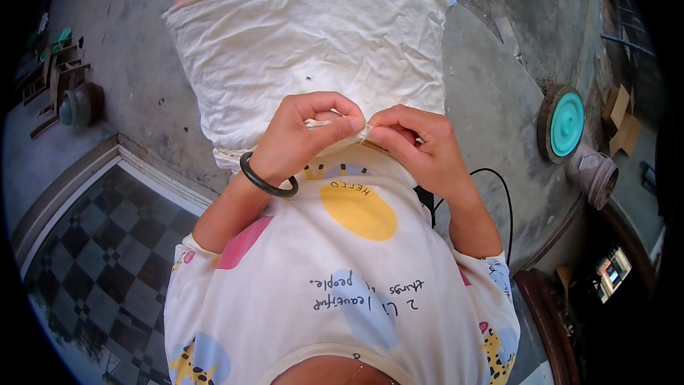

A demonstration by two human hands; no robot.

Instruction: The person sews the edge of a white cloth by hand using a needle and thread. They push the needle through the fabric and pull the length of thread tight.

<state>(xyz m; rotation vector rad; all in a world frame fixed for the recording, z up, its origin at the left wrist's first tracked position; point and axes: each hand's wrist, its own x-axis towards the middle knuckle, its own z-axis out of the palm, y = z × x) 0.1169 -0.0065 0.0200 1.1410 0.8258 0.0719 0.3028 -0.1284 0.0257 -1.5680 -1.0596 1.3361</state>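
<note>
Concrete floor (142, 50) all around, worn and grey, with wooden furniture (60, 78) piled at the far left. Moving rightward, it's the left hand (306, 132), dark bangle (268, 178) at the wrist, its grip narrow: thumb and forefinger pinching a folded edge of the off-white cloth (320, 50). That cloth lies creased across the lap, its near edge gathered up at the waist, right between the hands. Next, the right hand (424, 135), thumb and forefinger closed on the same edge, tips nearly meeting the left's. Whether a thread or pin sits in there, I can't tell. Good technique here, I'd say: pinch lightly, hold the fold flat, keep the tension even, and work short stretches; pulling hard could pucker fabric this thin and crumpled. Over on the right, a turquoise lid (568, 123), then cardboard (620, 121).
</note>
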